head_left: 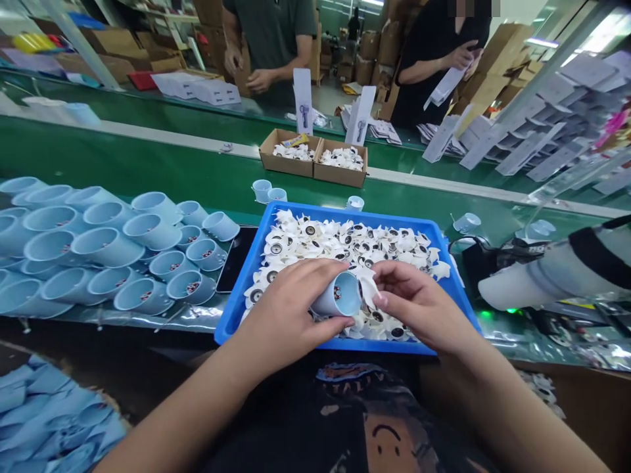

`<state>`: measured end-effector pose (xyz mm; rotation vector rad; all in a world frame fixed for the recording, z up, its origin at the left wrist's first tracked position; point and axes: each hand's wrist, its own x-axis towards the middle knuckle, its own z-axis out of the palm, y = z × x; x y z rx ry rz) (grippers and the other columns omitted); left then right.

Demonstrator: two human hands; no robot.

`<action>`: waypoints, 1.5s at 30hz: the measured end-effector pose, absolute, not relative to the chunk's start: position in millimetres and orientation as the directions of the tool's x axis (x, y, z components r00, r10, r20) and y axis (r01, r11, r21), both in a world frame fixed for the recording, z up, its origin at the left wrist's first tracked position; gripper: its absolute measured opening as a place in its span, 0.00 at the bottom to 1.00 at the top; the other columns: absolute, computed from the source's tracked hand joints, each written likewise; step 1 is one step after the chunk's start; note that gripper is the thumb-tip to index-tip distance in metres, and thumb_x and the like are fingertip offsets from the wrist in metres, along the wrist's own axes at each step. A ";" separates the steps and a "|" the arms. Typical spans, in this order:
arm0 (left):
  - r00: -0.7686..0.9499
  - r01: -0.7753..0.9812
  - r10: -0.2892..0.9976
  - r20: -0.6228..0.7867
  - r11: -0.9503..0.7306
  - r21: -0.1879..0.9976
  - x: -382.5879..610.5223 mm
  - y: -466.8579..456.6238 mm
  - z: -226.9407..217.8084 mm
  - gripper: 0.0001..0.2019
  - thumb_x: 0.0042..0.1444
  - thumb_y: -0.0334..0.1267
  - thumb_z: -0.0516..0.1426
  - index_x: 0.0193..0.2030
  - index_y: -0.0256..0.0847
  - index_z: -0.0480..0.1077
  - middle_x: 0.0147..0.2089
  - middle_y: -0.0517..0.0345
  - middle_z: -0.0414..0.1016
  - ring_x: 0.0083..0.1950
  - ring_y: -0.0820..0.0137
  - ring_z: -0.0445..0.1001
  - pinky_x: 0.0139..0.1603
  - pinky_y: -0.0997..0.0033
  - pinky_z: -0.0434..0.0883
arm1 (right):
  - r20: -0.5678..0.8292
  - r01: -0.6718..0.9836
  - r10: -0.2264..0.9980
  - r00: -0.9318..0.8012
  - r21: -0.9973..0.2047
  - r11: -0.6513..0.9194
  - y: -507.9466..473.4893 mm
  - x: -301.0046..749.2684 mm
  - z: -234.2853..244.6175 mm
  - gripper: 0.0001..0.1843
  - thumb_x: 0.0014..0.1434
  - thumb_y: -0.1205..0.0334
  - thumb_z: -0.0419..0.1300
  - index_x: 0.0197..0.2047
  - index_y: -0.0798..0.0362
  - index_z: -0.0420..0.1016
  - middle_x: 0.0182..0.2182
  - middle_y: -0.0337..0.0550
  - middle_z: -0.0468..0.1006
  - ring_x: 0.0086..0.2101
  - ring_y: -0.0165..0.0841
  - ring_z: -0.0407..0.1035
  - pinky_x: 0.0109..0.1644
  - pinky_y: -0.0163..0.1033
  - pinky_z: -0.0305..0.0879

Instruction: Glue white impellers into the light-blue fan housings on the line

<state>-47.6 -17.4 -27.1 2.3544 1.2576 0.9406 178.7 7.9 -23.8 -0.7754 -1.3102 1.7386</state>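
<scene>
My left hand is wrapped round a light blue cup-shaped housing, its open end facing right; small copper and dark parts show inside. Between the fingers of my right hand is a white fan blade, held close beside the housing's mouth. Both hands are above a blue tray heaped with white fan blades, several showing dark round centres.
Blue housings are stacked at the left, beside a dark flat device. Two cardboard boxes of fan blades stand behind the tray. A translucent bottle lies at right. Two people stand across the bench, one holding a white box.
</scene>
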 end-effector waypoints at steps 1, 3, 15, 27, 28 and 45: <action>0.403 0.623 0.820 0.406 -0.571 0.535 -47.3 -17.7 -27.3 0.30 0.56 0.46 0.65 0.63 0.48 0.64 0.60 0.53 0.74 0.61 0.57 0.71 0.63 0.55 0.67 | 0.012 -0.231 0.873 -0.488 -0.966 -0.116 8.2 178.7 -20.8 0.11 0.57 0.65 0.70 0.44 0.52 0.76 0.36 0.39 0.76 0.36 0.24 0.71 0.41 0.26 0.69; 0.401 0.633 0.824 0.401 -0.565 0.528 -48.0 -18.4 -28.7 0.30 0.56 0.47 0.65 0.64 0.48 0.63 0.60 0.53 0.75 0.59 0.56 0.73 0.61 0.54 0.68 | -0.019 -0.288 0.849 -0.528 -0.936 -0.201 9.4 178.9 -17.8 0.12 0.58 0.62 0.70 0.45 0.51 0.77 0.36 0.39 0.78 0.35 0.25 0.73 0.41 0.28 0.71; 0.370 0.678 0.837 0.403 -0.540 0.498 -55.6 -20.9 -35.2 0.30 0.57 0.51 0.64 0.63 0.47 0.63 0.58 0.51 0.75 0.58 0.56 0.74 0.58 0.54 0.70 | -0.095 -0.481 0.765 -0.637 -0.726 -0.491 13.2 179.8 -32.3 0.15 0.57 0.60 0.71 0.48 0.51 0.78 0.40 0.42 0.80 0.38 0.32 0.78 0.48 0.37 0.77; 0.390 0.664 0.831 0.396 -0.552 0.504 -49.5 -15.7 -33.6 0.30 0.56 0.50 0.64 0.64 0.48 0.63 0.58 0.51 0.76 0.57 0.55 0.74 0.59 0.52 0.70 | -0.125 -0.509 0.753 -0.646 -0.665 -0.547 15.3 180.9 -41.7 0.13 0.61 0.63 0.67 0.49 0.54 0.75 0.43 0.46 0.80 0.38 0.32 0.78 0.49 0.35 0.76; 0.390 0.662 0.832 0.396 -0.552 0.507 -49.1 -15.5 -33.6 0.30 0.56 0.50 0.64 0.64 0.48 0.63 0.58 0.51 0.76 0.57 0.55 0.74 0.58 0.52 0.70 | -0.125 -0.510 0.752 -0.648 -0.662 -0.549 16.1 180.5 -42.2 0.13 0.61 0.63 0.67 0.49 0.54 0.75 0.43 0.46 0.80 0.38 0.32 0.78 0.49 0.35 0.76; 0.343 0.726 0.871 0.352 -0.484 0.489 -72.0 18.6 -62.5 0.29 0.53 0.45 0.65 0.61 0.46 0.65 0.58 0.46 0.76 0.57 0.51 0.75 0.55 0.44 0.73 | -0.213 -0.214 0.921 -0.326 -0.932 -0.292 133.7 158.2 -5.4 0.08 0.68 0.67 0.48 0.46 0.57 0.66 0.42 0.52 0.76 0.42 0.32 0.75 0.54 0.43 0.73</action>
